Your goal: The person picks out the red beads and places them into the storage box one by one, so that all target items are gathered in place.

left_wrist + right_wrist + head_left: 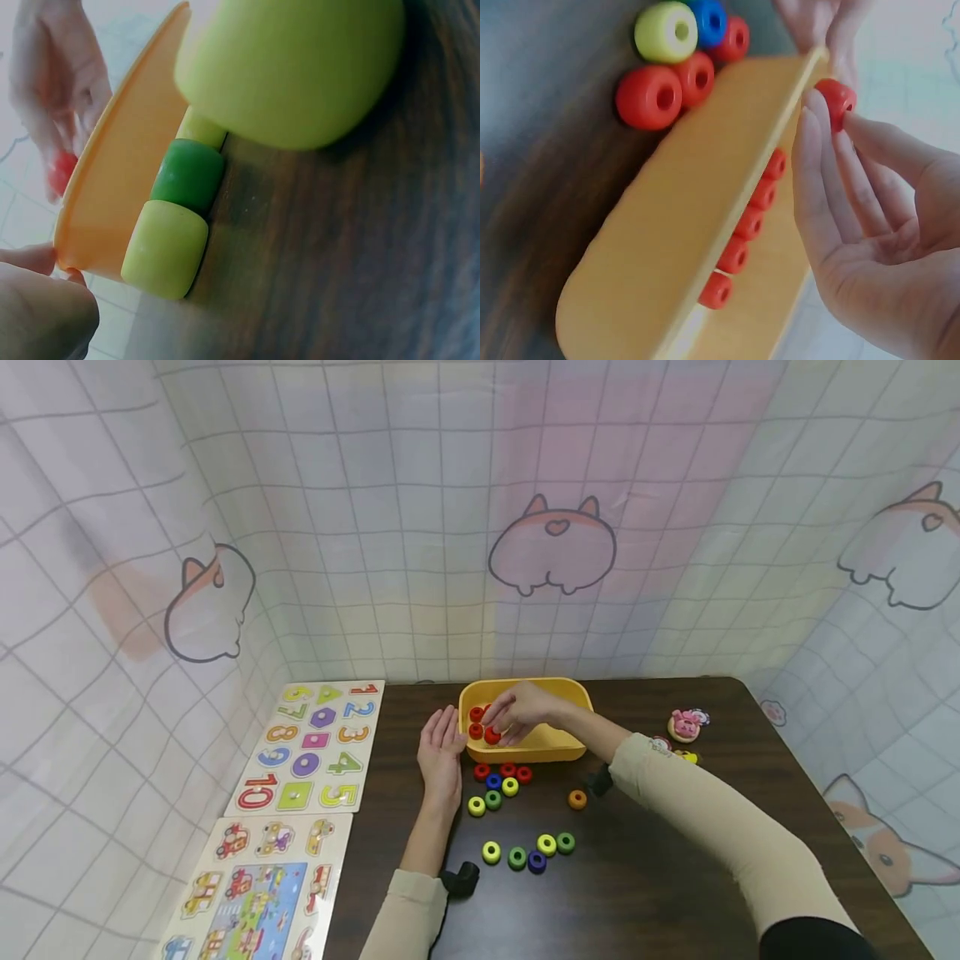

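A yellow tray stands at the back of the table, holding several red beads. Over its left part, my right hand pinches a red bead between thumb and fingertips, just above the rim in the right wrist view. My left hand lies along the tray's left end with its fingers extended; in the left wrist view its fingertips touch the rim corner. In front of the tray are more red beads, a blue bead, yellow beads and green beads.
Nearer the front lie several yellow, green and dark blue beads. An orange bead sits by the right wrist. A number puzzle board and a vehicle puzzle board lie at left; a pink animal toy is at right.
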`<state>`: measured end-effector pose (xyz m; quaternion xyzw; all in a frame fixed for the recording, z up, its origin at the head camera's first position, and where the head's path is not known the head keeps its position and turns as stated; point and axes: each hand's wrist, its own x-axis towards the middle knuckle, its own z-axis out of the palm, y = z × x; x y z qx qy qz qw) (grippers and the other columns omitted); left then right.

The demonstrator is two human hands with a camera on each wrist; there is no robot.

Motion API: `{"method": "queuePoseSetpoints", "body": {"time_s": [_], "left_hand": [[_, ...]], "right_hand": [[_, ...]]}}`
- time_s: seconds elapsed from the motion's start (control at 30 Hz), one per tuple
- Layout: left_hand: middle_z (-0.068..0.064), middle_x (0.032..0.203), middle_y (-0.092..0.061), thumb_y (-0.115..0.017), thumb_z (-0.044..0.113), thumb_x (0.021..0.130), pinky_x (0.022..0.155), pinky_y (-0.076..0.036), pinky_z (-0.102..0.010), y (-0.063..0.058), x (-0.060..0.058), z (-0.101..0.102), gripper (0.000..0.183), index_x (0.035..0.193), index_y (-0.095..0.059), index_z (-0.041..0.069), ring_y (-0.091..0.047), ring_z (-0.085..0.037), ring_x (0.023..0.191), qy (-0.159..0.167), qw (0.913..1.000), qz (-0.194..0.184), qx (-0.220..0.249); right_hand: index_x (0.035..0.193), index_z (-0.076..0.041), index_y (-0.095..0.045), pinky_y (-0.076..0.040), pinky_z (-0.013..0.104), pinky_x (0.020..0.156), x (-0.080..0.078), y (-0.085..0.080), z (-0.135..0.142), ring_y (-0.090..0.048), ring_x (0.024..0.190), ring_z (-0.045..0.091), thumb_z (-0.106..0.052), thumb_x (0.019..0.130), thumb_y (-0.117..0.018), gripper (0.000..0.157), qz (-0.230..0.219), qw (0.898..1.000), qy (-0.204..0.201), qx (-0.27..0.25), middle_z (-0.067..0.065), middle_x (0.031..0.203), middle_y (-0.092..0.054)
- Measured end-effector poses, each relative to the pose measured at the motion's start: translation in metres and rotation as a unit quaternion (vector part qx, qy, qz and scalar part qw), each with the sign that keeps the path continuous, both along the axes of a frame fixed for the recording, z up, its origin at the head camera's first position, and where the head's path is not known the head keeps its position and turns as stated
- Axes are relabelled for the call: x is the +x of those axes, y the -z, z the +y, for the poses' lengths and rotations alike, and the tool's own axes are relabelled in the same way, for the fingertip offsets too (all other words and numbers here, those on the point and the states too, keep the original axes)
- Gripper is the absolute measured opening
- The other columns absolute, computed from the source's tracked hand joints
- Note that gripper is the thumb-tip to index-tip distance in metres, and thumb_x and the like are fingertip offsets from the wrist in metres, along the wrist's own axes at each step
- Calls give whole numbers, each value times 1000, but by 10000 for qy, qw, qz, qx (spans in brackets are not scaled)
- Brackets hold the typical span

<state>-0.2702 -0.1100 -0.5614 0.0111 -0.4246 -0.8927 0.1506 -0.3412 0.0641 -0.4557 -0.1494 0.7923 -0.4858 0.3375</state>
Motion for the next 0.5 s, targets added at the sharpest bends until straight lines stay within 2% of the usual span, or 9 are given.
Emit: {"method": "queuePoseSetpoints", "body": {"time_s": [0.13,0.23,0.37,0.5], "left_hand": [[-18,148,-43,-49,-23,88,112,-35,-40,1,0,0,64,144,-35,4,-43,-26,137,-12,9999,44,101],[-17,148,-43,-49,-23,87,112,-35,-40,1,0,0,64,144,-35,3,-44,-26,137,-39,9999,21,122],[-18,149,-42,-49,-22,88,112,-35,-38,0,1,1,63,144,-35,3,-44,-25,137,-35,9999,-12,131],[-20,151,-38,-49,-21,90,115,-31,-41,-1,0,1,63,146,-33,3,-40,-26,139,30,9999,34,129]], "right_hand": [[112,0,-71,-56,53,81,-18,16,-9,-70,88,41,-1,89,-67,23,13,9993,367,26,18,101,-73],[107,1,-72,-59,50,75,-24,31,-14,-71,84,39,1,86,-69,21,322,9973,639,152,17,97,-73],[102,-1,-75,-61,44,69,-22,42,-18,-73,77,34,2,83,-71,19,902,9910,881,459,12,92,-74],[103,-3,-75,-61,41,70,-14,39,-19,-72,78,31,-1,83,-72,21,1302,9855,889,631,10,95,-73]]}}
